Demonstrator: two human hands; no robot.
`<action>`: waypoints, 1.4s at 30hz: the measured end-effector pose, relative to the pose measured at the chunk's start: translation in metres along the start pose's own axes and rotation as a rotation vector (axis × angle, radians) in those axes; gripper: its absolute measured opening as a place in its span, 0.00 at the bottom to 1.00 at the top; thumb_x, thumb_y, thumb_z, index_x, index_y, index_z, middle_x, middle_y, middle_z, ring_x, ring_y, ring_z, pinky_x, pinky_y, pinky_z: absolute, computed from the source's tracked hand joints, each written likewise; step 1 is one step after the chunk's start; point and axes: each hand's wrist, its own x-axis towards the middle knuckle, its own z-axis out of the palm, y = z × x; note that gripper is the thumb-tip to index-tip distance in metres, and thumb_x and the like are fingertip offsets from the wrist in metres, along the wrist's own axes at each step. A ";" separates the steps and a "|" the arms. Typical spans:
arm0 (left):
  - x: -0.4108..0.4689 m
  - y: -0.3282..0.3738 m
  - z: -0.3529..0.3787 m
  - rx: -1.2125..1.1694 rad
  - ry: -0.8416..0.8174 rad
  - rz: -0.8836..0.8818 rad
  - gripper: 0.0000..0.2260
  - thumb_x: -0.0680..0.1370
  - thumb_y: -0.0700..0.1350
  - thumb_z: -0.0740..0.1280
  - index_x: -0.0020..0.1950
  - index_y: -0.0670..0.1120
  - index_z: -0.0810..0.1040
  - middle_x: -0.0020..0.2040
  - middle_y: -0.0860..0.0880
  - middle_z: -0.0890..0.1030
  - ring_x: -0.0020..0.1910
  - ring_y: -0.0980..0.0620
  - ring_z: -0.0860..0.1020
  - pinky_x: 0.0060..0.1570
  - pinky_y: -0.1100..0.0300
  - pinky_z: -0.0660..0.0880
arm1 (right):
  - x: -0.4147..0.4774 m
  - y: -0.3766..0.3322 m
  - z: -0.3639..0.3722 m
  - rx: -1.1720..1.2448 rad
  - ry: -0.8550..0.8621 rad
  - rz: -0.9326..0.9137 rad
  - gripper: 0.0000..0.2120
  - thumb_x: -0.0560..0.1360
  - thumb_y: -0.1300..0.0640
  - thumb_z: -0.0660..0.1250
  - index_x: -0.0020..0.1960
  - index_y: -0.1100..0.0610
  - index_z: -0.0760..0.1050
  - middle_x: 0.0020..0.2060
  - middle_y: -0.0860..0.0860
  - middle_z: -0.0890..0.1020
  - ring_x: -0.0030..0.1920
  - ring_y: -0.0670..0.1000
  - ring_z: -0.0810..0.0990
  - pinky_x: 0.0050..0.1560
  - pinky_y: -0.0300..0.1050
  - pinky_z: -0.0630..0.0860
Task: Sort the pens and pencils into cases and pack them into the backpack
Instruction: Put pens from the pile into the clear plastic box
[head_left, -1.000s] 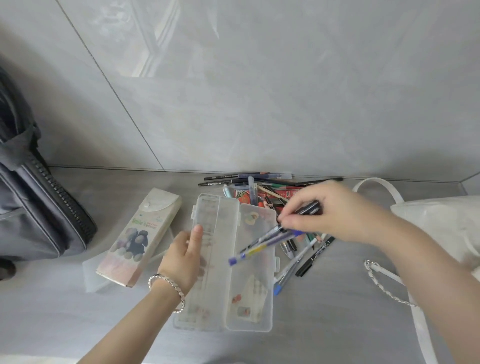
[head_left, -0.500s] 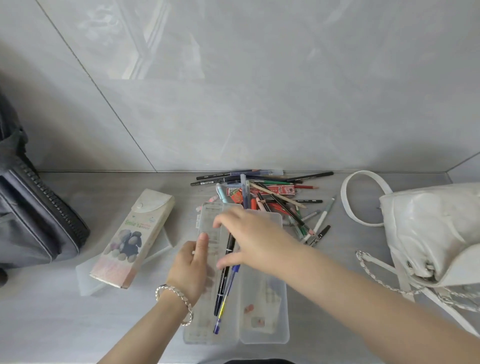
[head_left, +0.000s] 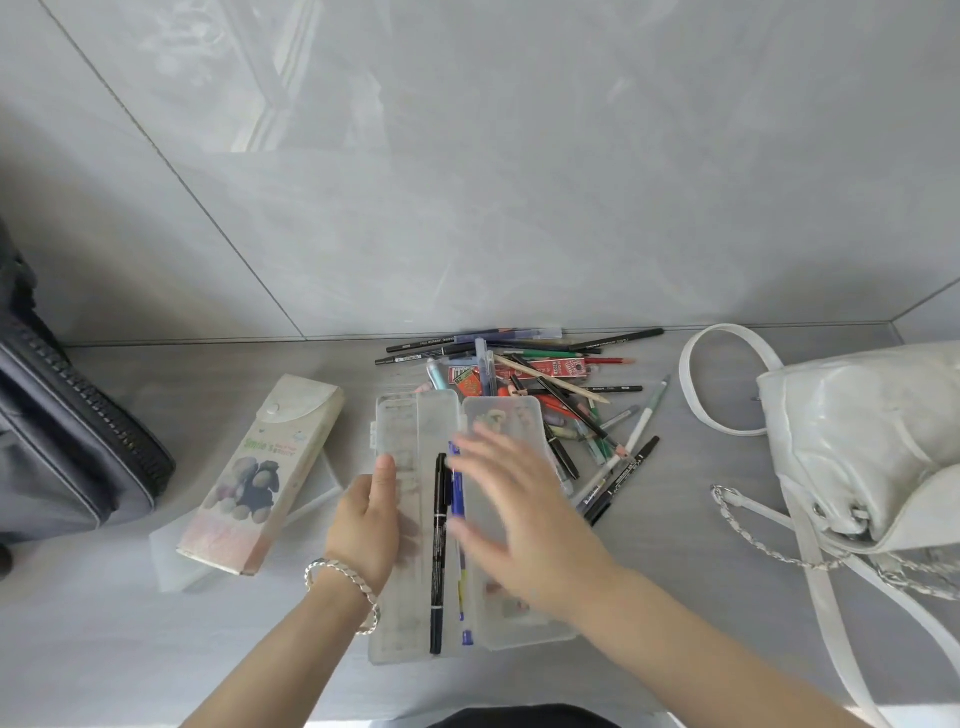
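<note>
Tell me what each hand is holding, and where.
The left hand presses on the left half of the clear case; the right hand, fingers spread, holds nothing.

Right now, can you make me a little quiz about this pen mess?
1. True or false: the black pen lies inside the open clear case.
2. The right hand is: A gripping a pen, B open with fingers spread, C making a fist.
3. Fill in: the left hand has a silver ___ at its wrist.
Key: 1 true; 2 B; 3 bracelet.
</note>
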 end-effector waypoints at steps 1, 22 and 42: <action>0.001 0.001 -0.001 -0.005 0.011 -0.006 0.22 0.80 0.55 0.51 0.47 0.37 0.72 0.25 0.46 0.73 0.22 0.51 0.72 0.15 0.71 0.65 | -0.001 0.010 -0.006 0.005 0.127 0.057 0.17 0.74 0.51 0.60 0.59 0.57 0.74 0.59 0.52 0.77 0.64 0.47 0.68 0.68 0.38 0.58; 0.006 -0.015 -0.021 0.028 0.114 -0.019 0.26 0.80 0.55 0.49 0.50 0.33 0.73 0.28 0.44 0.73 0.26 0.49 0.71 0.20 0.69 0.68 | -0.009 0.111 -0.051 -0.268 -0.114 0.272 0.07 0.76 0.59 0.63 0.53 0.58 0.75 0.42 0.48 0.75 0.48 0.53 0.75 0.46 0.44 0.71; -0.007 -0.008 0.014 -0.098 0.089 0.057 0.23 0.80 0.56 0.50 0.46 0.36 0.72 0.28 0.45 0.75 0.27 0.49 0.73 0.19 0.73 0.67 | -0.012 -0.009 0.008 -0.063 -0.001 0.120 0.17 0.74 0.45 0.61 0.60 0.51 0.73 0.45 0.50 0.74 0.43 0.50 0.75 0.42 0.35 0.69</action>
